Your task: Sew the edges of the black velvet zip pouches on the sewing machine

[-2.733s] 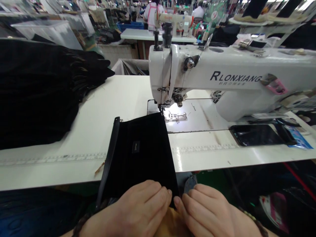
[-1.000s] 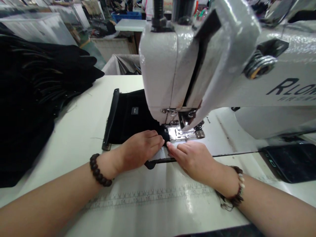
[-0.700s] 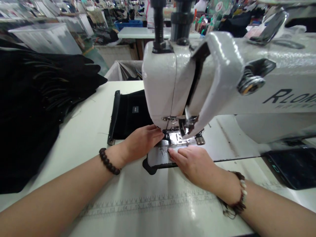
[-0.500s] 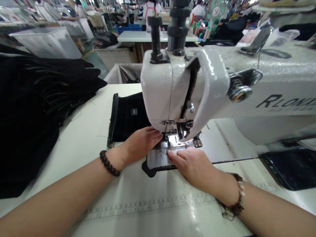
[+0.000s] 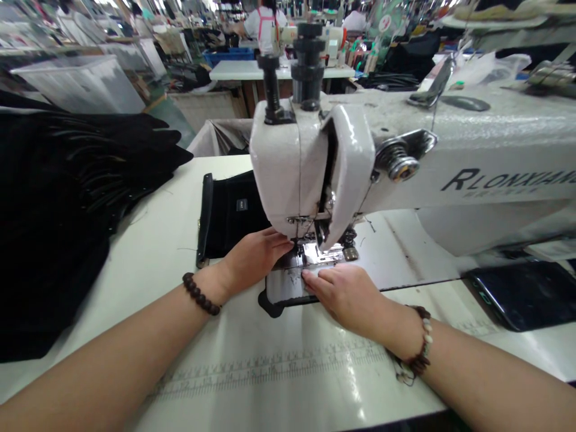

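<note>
A white sewing machine [image 5: 279, 162] stands over the work, its needle area close in front of both hands. My left hand [image 5: 254, 255] lies with fingers stretched along a black fabric piece [image 5: 225, 210], fingertips just left of the presser foot [image 5: 297, 246]. That piece has a small grey label [image 5: 242, 205] and a dark trimmed left edge; its right part is hidden behind the machine head. My right hand [image 5: 346, 294] rests on the metal bed plate [image 5: 285, 285], fingers bent and together, tips just in front of the foot. Anything under those fingertips is hidden.
A pile of black fabric pieces [image 5: 81, 180] fills the left side. A dark phone-like device [image 5: 526, 294] lies at right on the table. A ruler scale [image 5: 270, 372] runs along the front. Behind are a white bin [image 5: 85, 84], another table [image 5: 243, 71] and a person [image 5: 263, 27].
The view has shifted slightly, so the machine appears a little further left. Both hands stay in nearly the same place by the presser foot. The fabric shows no clear movement.
</note>
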Demonstrator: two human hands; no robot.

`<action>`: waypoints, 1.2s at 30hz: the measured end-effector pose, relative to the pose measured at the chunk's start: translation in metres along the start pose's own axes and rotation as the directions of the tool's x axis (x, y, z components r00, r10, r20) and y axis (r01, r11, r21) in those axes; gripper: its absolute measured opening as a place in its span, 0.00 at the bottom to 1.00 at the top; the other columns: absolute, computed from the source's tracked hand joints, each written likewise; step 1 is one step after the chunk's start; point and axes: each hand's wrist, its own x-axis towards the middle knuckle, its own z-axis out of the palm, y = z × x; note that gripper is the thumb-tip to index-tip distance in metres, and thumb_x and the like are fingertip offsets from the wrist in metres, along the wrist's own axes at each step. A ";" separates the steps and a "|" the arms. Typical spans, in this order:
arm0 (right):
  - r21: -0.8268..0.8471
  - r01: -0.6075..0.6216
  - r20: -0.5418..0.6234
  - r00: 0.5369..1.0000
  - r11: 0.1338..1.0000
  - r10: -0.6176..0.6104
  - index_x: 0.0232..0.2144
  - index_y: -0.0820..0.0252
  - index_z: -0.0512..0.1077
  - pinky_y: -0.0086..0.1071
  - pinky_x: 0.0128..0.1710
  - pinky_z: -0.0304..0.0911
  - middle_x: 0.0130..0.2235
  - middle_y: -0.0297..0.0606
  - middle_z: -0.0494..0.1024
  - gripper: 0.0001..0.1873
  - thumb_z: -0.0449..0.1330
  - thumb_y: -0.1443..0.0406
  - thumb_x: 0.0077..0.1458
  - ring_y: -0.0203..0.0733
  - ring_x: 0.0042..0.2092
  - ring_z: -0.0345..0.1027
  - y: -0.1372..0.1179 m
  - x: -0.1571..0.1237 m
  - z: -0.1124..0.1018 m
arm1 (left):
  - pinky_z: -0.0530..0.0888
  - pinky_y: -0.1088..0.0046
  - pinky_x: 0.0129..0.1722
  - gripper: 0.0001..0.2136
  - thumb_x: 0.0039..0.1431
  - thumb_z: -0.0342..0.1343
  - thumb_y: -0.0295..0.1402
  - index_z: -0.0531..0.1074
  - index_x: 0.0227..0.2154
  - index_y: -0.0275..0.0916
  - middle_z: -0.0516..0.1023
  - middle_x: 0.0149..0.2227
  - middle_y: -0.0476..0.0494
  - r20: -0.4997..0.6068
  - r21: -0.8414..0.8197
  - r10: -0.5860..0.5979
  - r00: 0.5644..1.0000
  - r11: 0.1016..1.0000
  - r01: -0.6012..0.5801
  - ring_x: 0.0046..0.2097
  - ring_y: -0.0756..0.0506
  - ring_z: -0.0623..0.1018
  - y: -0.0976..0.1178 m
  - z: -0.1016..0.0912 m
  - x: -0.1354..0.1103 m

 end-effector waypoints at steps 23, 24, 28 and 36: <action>0.295 0.097 -0.026 0.995 0.951 -0.094 0.51 0.65 0.61 0.38 0.48 0.60 0.50 0.48 0.66 0.20 0.54 0.68 0.55 0.45 0.48 0.61 -0.069 -0.078 -0.043 | 0.73 0.63 0.42 0.20 0.52 0.44 0.21 0.66 0.49 0.31 0.71 0.48 0.36 0.215 0.108 -0.211 0.954 0.975 0.192 0.45 0.40 0.73 0.141 -0.049 -0.090; 0.281 0.110 -0.056 0.994 0.954 -0.098 0.50 0.66 0.62 0.38 0.48 0.61 0.50 0.48 0.67 0.19 0.52 0.69 0.55 0.45 0.47 0.62 -0.072 -0.077 -0.038 | 0.73 0.62 0.41 0.21 0.50 0.43 0.19 0.65 0.49 0.30 0.71 0.48 0.35 0.221 0.145 -0.238 0.946 0.967 0.209 0.45 0.39 0.73 0.139 -0.048 -0.092; 0.210 0.143 -0.201 0.974 0.967 -0.100 0.48 0.67 0.63 0.40 0.47 0.61 0.49 0.51 0.68 0.17 0.51 0.70 0.56 0.45 0.48 0.62 -0.080 -0.070 -0.027 | 0.72 0.63 0.43 0.21 0.48 0.40 0.17 0.67 0.45 0.28 0.73 0.45 0.35 0.121 0.143 -0.227 0.966 0.967 0.210 0.44 0.41 0.73 0.136 -0.048 -0.096; 0.105 0.158 -0.526 0.847 0.982 -0.080 0.39 0.71 0.68 0.43 0.42 0.61 0.37 0.48 0.76 0.13 0.47 0.75 0.55 0.44 0.40 0.67 -0.072 -0.067 -0.055 | 0.72 0.67 0.42 0.16 0.53 0.39 0.17 0.68 0.39 0.25 0.75 0.38 0.35 -0.223 0.052 -0.046 0.974 0.997 0.059 0.39 0.42 0.73 0.159 -0.075 -0.067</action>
